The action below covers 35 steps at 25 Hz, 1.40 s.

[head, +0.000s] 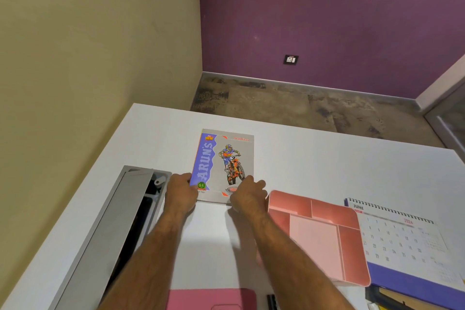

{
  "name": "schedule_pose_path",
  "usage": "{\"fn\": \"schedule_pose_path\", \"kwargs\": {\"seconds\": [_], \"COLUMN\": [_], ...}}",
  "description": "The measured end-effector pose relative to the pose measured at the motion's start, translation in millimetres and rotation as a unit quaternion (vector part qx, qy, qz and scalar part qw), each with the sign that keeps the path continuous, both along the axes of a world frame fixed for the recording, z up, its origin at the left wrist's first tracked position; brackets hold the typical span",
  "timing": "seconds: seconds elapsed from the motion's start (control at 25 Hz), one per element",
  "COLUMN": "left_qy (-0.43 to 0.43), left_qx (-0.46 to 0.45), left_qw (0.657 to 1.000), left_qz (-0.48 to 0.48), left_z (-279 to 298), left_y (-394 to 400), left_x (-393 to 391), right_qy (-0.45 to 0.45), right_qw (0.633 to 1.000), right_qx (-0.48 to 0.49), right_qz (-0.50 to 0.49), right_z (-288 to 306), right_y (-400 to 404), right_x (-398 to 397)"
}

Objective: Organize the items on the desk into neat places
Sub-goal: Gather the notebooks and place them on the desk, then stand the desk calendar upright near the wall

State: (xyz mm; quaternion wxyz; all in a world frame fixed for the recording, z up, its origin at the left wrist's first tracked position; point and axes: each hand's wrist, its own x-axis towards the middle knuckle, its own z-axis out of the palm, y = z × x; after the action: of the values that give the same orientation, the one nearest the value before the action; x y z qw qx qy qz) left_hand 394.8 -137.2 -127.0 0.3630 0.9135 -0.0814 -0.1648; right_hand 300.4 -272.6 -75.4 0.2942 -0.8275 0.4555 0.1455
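While both hands steady it, a thin grey notebook with a motocross rider and blue lettering on its cover (pixel 222 163) lies flat near the middle of the white desk (pixel 327 166). The left hand (pixel 180 192) pinches the near-left corner, thumb on the cover; the right hand (pixel 247 196) curls over the near edge, fingers pressed to the cover. Squaring the notebook appears to be the step in hand. A pink plastic organiser tray with several compartments (pixel 324 211), just right of the right hand, shows nothing inside. Beside it stands a spiral-bound June desk calendar (pixel 400 236). A pink flat case (pixel 211 299) and small dark items at the near edge seem unsorted, so most of the tidying likely remains. A grey cable trough (pixel 118 214) sits open at left.
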Motion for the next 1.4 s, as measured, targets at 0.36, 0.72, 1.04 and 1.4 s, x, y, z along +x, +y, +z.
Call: {"fn": "schedule_pose_path", "kwargs": {"seconds": [0.36,0.72,1.04,1.4], "left_qy": [-0.064,-0.079,0.166,0.279], "left_qx": [0.100,-0.216,-0.261,-0.095], "left_qw": [0.993,0.972,0.932,0.930], "left_qz": [-0.010,-0.040,-0.188,-0.218], "left_z": [20,116,132,77], "left_y": [-5,-124,-229,-260], "left_x": [-10,-105,-262,-345], "right_qy": [-0.044,-0.471,-0.299,0.005], "right_qw": [0.996,0.862,0.886,0.922], "right_qx": [0.072,0.021,-0.122,-0.071], "right_qz": [-0.019,-0.186,-0.333,-0.380], "right_z": [24,93,54,-3], "right_y": [9,-87,-218,-255], "right_x": [6,-97,-263,-357]}}
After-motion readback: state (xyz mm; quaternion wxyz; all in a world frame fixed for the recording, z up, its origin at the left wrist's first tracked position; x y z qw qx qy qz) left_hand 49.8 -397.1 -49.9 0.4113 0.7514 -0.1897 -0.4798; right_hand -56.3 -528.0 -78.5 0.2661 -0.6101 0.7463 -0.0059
